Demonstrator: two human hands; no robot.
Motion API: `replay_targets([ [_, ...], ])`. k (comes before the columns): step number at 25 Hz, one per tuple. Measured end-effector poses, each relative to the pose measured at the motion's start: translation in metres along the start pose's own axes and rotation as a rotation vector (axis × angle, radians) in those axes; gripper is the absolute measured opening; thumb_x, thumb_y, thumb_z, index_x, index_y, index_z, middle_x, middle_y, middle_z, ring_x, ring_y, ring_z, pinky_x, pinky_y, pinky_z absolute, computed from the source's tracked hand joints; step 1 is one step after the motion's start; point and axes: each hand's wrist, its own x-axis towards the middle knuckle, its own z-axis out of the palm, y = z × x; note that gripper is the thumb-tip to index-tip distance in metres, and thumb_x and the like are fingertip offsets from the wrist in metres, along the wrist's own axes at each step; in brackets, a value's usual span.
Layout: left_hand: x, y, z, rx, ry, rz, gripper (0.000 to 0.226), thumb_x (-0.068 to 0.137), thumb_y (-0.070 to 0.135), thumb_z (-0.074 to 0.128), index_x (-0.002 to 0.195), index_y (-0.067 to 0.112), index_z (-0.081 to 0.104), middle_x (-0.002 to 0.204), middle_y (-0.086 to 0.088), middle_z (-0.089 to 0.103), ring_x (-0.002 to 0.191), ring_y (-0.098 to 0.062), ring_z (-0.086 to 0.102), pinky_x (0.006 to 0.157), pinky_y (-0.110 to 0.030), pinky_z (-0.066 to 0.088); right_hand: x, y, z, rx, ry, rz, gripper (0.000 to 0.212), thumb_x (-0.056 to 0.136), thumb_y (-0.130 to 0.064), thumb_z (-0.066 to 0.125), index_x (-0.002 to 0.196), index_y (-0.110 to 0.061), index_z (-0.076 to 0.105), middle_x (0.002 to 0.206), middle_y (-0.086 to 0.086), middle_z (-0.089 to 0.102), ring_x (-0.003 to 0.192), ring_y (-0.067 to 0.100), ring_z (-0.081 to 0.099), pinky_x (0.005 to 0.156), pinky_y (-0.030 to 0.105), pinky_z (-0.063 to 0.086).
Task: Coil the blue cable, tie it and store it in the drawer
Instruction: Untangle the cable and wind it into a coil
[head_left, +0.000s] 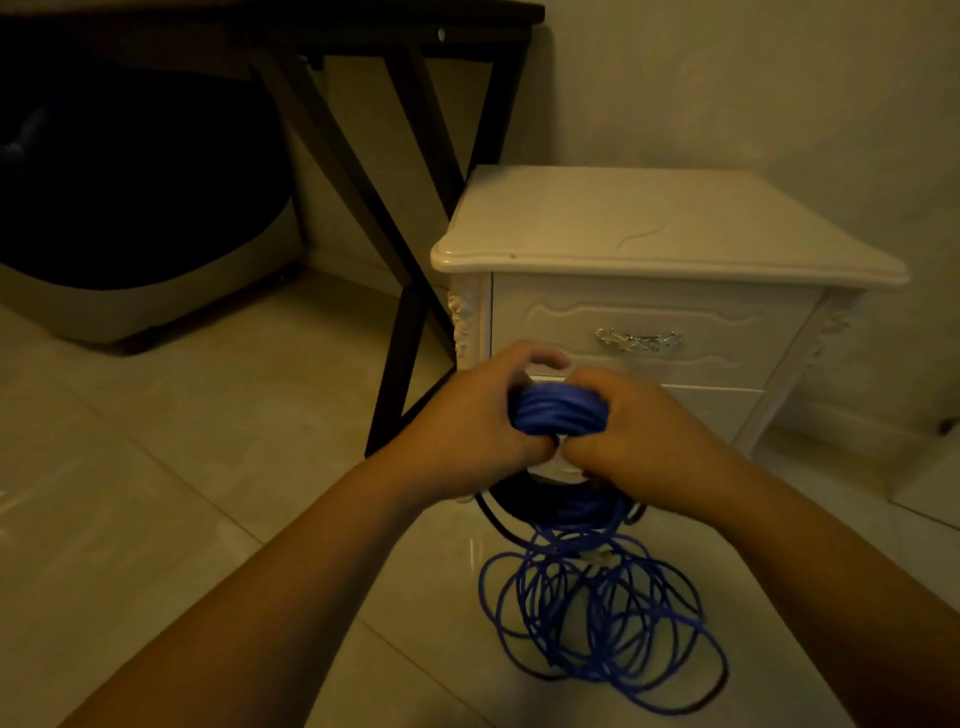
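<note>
Head view. Gripped between left hand (467, 415) and right hand (639, 431): a tight bundle of the blue cable (558, 410), raised in front of the closed top drawer (561, 317) of a nightstand (649, 223). Fingers of both curled round the bundle from either side, thumbs close together beneath it. Trailing down from the grip to the floor (208, 467), spread there as loose loops (597, 623), overlapping, just before the nightstand's base.

Hidden behind the bundle: most fingertips. Cable ends not traceable among the strands. Lower drawer front largely covered by the hands. Left fingers slightly blurred. Nothing legible in the dark space under the black table frame (415, 208).

Round, matte blue jacket. Glossy pale tiles with faint reflections. Cream lacquer, moulded top edge, carved corner posts, ornate metal handle (639, 340).
</note>
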Motion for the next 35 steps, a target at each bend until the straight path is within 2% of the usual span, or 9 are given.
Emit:
replay_targets([
  [2,0.001,0.001,0.007,0.123,-0.007,0.040,0.044,0.078,0.007,0.073,0.113,0.028,0.057,0.087,0.003,0.066,0.072,-0.007,0.063,0.064,-0.026,0.054,0.000,0.001,0.005,-0.149,-0.001,-0.056,0.037,0.075,-0.015,0.071,0.101,-0.029,0.048,0.077,-0.004,0.061,0.053,0.004,0.058,0.048,0.018,0.044],
  [6,0.007,0.002,0.002,-0.210,0.235,-0.154,0.022,0.083,0.007,0.070,0.096,0.023,0.065,0.081,0.001,0.065,0.069,-0.011,0.060,0.058,-0.027,0.053,-0.002,0.012,-0.012,0.428,-0.032,0.058,0.040,0.080,-0.034,0.070,0.113,-0.019,0.054,0.088,0.007,0.073,0.077,0.014,0.072,0.068,0.026,0.058],
  [10,0.008,-0.002,-0.001,-0.470,0.369,-0.361,0.020,0.085,0.007,0.070,0.093,0.025,0.065,0.071,0.002,0.060,0.064,-0.015,0.056,0.057,-0.030,0.048,-0.008,0.020,-0.011,0.587,-0.146,0.094,0.060,0.065,-0.068,0.045,0.106,-0.028,0.065,0.102,0.009,0.073,0.095,0.026,0.069,0.074,0.028,0.056],
  [18,0.005,-0.008,0.003,-0.627,0.531,-0.455,0.016,0.085,0.004,0.066,0.093,0.017,0.065,0.057,0.000,0.049,0.053,-0.018,0.047,0.055,-0.034,0.043,-0.012,0.013,-0.008,0.390,-0.162,0.046,0.047,0.067,-0.055,0.058,0.111,-0.042,0.046,0.099,-0.009,0.068,0.080,0.008,0.070,0.064,0.012,0.052],
  [21,0.002,-0.006,0.012,-0.738,0.674,-0.510,0.014,0.087,0.005,0.064,0.095,0.016,0.063,0.060,-0.003,0.048,0.055,-0.019,0.047,0.058,-0.036,0.043,-0.011,0.008,0.012,0.312,-0.060,0.059,0.075,0.060,-0.060,0.066,0.126,-0.039,0.037,0.107,-0.014,0.063,0.087,0.005,0.067,0.068,0.016,0.051],
  [24,-0.002,-0.003,0.026,-0.874,0.804,-0.551,0.020,0.088,0.007,0.063,0.105,0.017,0.063,0.077,-0.005,0.060,0.068,-0.022,0.059,0.067,-0.040,0.052,-0.007,0.008,0.039,0.371,0.142,0.088,0.064,0.068,-0.053,0.073,0.120,-0.040,0.037,0.103,-0.013,0.064,0.086,0.004,0.066,0.065,0.019,0.053],
  [30,-0.011,0.000,0.048,-1.024,0.554,-0.474,0.018,0.091,0.006,0.060,0.107,0.014,0.061,0.062,0.000,0.057,0.055,-0.015,0.058,0.059,-0.032,0.049,0.006,0.020,0.045,0.761,0.393,0.284,0.021,0.083,-0.004,0.063,0.103,-0.011,0.061,0.079,0.010,0.069,0.070,0.021,0.068,0.067,0.033,0.056],
  [32,-0.009,0.001,0.040,-0.788,0.415,-0.461,0.020,0.086,0.010,0.067,0.105,0.016,0.061,0.080,-0.002,0.065,0.074,-0.017,0.067,0.066,-0.029,0.052,0.009,0.024,0.030,0.672,0.394,0.282,0.022,0.082,0.001,0.059,0.100,-0.011,0.060,0.073,0.010,0.067,0.062,0.019,0.067,0.061,0.031,0.055],
  [35,-0.004,-0.005,0.018,-0.413,0.256,-0.295,0.061,0.078,0.007,0.075,0.126,0.034,0.048,0.113,0.007,0.060,0.095,-0.009,0.065,0.072,-0.019,0.055,0.008,0.023,0.012,0.270,0.297,0.127,0.028,0.085,-0.002,0.057,0.100,-0.026,0.055,0.079,0.006,0.067,0.066,0.021,0.070,0.064,0.035,0.056],
])
